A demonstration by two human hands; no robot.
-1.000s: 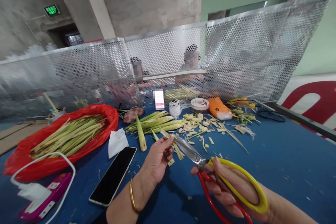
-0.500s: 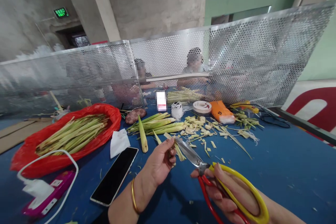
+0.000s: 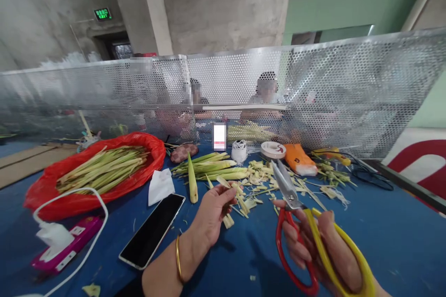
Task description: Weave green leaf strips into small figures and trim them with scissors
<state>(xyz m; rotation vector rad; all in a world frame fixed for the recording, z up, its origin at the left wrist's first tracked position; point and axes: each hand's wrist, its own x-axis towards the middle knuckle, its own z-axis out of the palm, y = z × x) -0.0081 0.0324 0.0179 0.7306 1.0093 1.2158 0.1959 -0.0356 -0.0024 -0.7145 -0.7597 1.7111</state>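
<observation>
My left hand (image 3: 212,213), with a gold bangle at the wrist, pinches pale green leaf strips (image 3: 223,182) between thumb and fingers. Some ends stick out past the fingertips, and the palm side hides the rest. To its right, apart from the strips, my right hand (image 3: 324,246) grips scissors (image 3: 291,200) by their red and yellow handle loops. The blades point up and away, slightly parted, with nothing between them. Beyond my hands lie cut leaf scraps (image 3: 259,174) and a bundle of green stalks (image 3: 216,167). One pointed stalk (image 3: 192,181) lies on its own.
A red plastic bag (image 3: 42,199) of long stalks sits left. Nearer are a phone (image 3: 153,229), tissue (image 3: 160,187) and purple power strip (image 3: 66,246). String (image 3: 239,151), a tape roll (image 3: 273,150) and an orange packet (image 3: 300,160) stand before a perforated metal screen (image 3: 348,88); people sit behind it.
The scissors in my right hand have moved right, away from the leaf strips in my left hand, and their blades have parted slightly. The camera view has shifted a little.
</observation>
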